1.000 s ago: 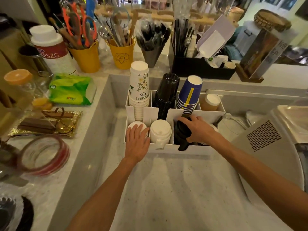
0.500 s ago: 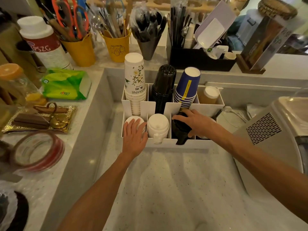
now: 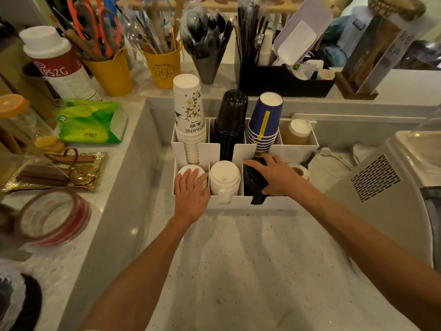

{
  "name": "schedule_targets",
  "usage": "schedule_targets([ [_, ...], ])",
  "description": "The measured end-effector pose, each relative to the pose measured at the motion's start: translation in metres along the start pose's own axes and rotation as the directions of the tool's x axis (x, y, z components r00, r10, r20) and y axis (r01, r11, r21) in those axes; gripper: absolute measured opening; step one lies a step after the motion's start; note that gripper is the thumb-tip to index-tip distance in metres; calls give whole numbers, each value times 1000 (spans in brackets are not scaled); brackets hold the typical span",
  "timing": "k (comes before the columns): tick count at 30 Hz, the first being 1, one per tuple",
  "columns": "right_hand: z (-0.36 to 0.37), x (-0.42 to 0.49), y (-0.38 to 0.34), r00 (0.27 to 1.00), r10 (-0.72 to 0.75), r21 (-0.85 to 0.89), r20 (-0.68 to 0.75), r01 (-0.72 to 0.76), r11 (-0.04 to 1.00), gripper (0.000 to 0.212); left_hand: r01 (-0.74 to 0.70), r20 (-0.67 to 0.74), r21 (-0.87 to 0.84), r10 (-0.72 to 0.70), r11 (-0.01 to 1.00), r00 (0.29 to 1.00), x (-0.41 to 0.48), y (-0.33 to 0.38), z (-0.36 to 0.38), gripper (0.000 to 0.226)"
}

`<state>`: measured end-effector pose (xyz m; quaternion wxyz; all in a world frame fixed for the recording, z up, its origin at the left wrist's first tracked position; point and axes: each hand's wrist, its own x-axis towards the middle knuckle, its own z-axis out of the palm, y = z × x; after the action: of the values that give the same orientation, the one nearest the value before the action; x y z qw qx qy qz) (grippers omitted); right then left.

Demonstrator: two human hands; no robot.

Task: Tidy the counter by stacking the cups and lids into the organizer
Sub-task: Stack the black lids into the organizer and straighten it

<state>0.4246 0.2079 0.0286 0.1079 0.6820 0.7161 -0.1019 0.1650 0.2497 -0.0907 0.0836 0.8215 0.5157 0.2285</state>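
Observation:
A white organizer [image 3: 274, 203] stands on the lower counter. Its back row holds upturned stacks: white floral cups [image 3: 188, 115], black cups [image 3: 231, 120], blue cups [image 3: 263, 120] and a brown cup [image 3: 298, 132]. The front row holds flat white lids [image 3: 188, 168], domed white lids [image 3: 224, 177] and black lids [image 3: 254, 182]. My left hand [image 3: 191, 194] lies flat, fingers spread, on the flat white lids in the front left slot. My right hand [image 3: 274, 175] curls over the black lids in the third front slot, gripping them.
Yellow pots of utensils [image 3: 112, 72], a black caddy [image 3: 284, 80] and a green tissue pack [image 3: 93, 125] stand on the raised ledge behind and left. A grey machine [image 3: 386, 182] sits at the right. A tape roll [image 3: 52, 218] and gold tray [image 3: 57, 173] lie left.
Both hands stay at the organizer's front slots. The view has shifted slightly, and the right hand's fingers have settled further over the black lids.

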Motion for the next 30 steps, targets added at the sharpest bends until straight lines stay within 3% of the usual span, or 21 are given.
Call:
schedule_targets([
  [3,7,-3,-6,998,60,90,-13,-58,994,92,10,17,14,-10,1000,1000,0,0,0,44],
  [7,17,-11,-15,936,207,135,-283,-175,975,90,12,17,22,-12,1000,1000,1,1,0,46],
  [9,22,-12,-21,895,289,190,-340,-235,953,88,4,6,23,-4,1000,1000,0,0,-1,47],
  [14,27,-9,-21,888,313,267,-336,-229,936,84,-8,-42,14,9,1000,999,0,0,2,45],
  [23,21,-13,-5,966,158,304,-206,-90,949,88,-3,-38,26,4,1000,999,1,1,3,46],
  [30,28,-13,-19,912,310,297,-268,-228,927,88,7,10,17,-7,1000,1000,0,3,-2,47],
])
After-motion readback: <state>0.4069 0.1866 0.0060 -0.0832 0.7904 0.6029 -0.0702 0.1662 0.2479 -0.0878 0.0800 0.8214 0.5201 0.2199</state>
